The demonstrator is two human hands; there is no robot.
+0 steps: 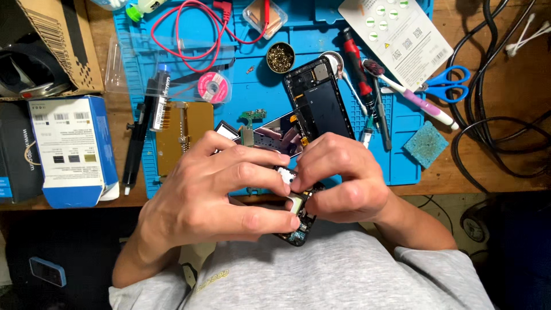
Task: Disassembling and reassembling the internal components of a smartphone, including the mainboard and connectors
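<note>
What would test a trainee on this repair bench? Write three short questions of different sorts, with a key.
1. True or false: both hands grip the circuit board above the person's lap.
2. Which lies on the bare wood right of the blue mat? A) scissors B) screw dish C) solder wick reel
3. Fill in: the open phone frame lies on the ____ mat.

Key
1. True: the left hand and right hand pinch it between their fingertips.
2. A: the dish and reel sit on the mat.
3. Blue.
</note>
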